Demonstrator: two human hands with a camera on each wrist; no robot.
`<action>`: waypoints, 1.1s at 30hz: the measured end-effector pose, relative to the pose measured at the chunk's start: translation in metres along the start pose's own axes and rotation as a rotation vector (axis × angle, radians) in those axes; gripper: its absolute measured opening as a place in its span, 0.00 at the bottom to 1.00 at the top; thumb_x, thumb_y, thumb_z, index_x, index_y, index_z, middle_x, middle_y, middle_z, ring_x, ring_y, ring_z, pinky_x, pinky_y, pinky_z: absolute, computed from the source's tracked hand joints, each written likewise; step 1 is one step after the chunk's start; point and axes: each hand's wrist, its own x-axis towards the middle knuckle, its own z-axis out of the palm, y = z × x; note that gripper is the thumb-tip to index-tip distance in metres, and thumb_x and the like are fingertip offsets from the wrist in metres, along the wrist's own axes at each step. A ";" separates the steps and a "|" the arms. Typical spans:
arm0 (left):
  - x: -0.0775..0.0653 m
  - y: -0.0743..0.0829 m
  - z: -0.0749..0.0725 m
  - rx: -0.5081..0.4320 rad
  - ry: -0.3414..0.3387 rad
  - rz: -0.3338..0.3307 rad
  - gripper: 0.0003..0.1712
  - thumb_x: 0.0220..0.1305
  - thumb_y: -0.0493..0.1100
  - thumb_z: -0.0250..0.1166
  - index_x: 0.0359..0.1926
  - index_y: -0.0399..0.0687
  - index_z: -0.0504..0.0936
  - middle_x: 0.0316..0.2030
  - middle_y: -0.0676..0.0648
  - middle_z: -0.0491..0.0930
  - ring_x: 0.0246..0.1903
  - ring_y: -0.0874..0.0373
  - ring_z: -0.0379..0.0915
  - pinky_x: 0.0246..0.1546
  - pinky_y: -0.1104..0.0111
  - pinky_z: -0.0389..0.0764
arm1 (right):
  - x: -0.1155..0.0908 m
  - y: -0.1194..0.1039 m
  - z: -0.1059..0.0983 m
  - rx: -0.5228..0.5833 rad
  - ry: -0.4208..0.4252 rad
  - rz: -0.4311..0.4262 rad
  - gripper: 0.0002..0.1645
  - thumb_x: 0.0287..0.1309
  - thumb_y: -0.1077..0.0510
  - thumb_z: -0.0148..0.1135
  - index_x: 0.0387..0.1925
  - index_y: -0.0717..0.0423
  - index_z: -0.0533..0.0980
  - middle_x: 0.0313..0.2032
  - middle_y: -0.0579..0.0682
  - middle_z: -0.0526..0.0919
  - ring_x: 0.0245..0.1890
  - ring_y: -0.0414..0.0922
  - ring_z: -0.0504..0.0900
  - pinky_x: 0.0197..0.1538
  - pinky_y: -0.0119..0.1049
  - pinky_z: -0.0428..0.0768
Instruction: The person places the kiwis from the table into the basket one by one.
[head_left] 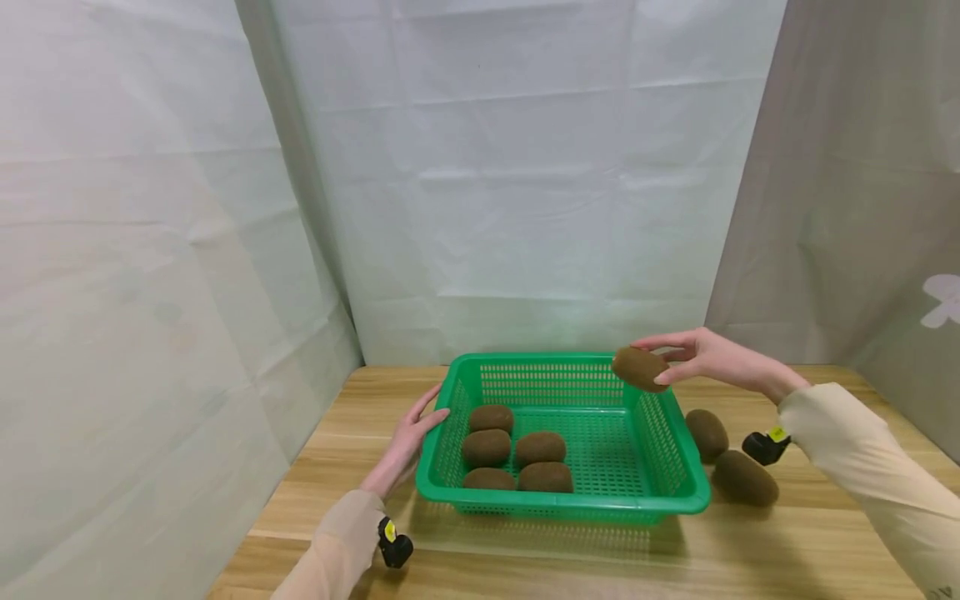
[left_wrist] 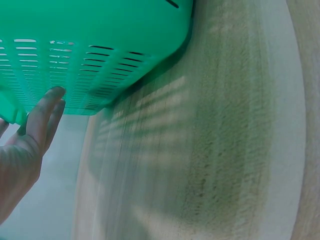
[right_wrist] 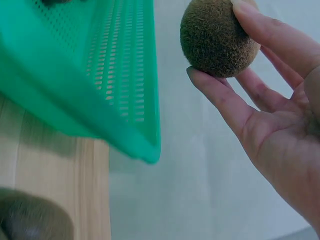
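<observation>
Fingers of the right hand pinch 1 kiwi between their tips.

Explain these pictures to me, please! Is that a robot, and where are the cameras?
No robot here: that's a person's left hand and right hand, both bare. The wide picture comes from a camera worn on the head, looking forward and down. The other two come from cameras on the wrists, so each shows one side's work up close. On the wooden table sits a green basket with five fuzzy brown kiwis showing inside. Two more kiwis lie on the table beside it. The left hand holds the basket's edge. The right hand has another kiwi in its grip, lifted off the table, near the basket.
</observation>
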 end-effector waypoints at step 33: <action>-0.005 -0.002 0.008 -0.006 -0.004 0.032 0.29 0.65 0.38 0.55 0.66 0.54 0.60 0.50 0.30 0.70 0.41 0.41 0.73 0.37 0.56 0.77 | 0.107 0.007 0.080 0.111 -0.215 -0.063 0.31 0.49 0.63 0.66 0.58 0.55 0.71 0.58 0.52 0.68 0.55 0.52 0.67 0.46 0.44 0.74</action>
